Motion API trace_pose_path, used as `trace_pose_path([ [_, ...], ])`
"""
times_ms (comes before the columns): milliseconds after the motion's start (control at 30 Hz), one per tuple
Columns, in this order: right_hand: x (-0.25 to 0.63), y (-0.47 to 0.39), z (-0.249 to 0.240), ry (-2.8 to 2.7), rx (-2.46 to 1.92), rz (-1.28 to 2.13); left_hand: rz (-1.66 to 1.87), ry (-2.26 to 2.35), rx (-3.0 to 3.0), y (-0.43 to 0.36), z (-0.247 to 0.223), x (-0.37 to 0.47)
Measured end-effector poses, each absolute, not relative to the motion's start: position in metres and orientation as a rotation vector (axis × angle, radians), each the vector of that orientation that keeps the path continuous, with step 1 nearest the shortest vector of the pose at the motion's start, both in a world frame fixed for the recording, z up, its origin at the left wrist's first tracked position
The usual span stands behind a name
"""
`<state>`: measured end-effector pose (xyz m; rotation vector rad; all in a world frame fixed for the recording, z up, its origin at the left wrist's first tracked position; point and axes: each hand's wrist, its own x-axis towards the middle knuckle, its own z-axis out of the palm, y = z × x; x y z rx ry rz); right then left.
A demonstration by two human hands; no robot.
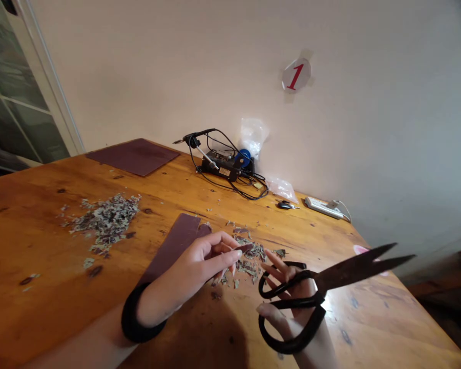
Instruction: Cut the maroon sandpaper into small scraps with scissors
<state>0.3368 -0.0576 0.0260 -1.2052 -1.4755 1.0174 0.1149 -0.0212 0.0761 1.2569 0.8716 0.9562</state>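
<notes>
My left hand (205, 259), with a black band (132, 315) round its wrist, pinches a small dark leaf piece (246, 248) between thumb and finger. Black-handled scissors (353, 271) hang on my right hand (292, 302); its thumb and fingers pass through the handle loops, and the slightly parted blades point right, away from the left hand. Between and behind the hands lie dry leaf scraps (253, 256). Under the left forearm a dark maroon strip (172, 243) lies on the table.
A heap of cut flakes (111, 220) is on the wooden table (54, 256) at left. Farther back are a maroon mat (134, 155), a black soldering station (223, 164) with cables, plastic bags (282, 188) and a power strip (326, 207) along the wall.
</notes>
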Motion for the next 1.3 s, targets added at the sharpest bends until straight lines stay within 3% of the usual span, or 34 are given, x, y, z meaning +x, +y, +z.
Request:
trace_pose_path([
  [167, 0.34, -0.062, 0.021, -1.532, -1.276, 0.857, 0.941, 0.897, 1.239, -0.02, 0.075, 0.115],
  [333, 0.335, -0.067, 0.028, -1.677, -1.187, 1.189, 0.953, 0.906, 1.241, -0.021, 0.078, 0.114],
  [767, 0.328, -0.069, 0.036, -1.757, -1.174, 1.445, 0.943, 0.862, 1.336, -0.023, 0.08, 0.116],
  [1300, 0.334, -0.078, 0.015, -1.82, -1.33, 1.134, 0.89, 0.868, 1.386, -0.025, 0.078, 0.12],
])
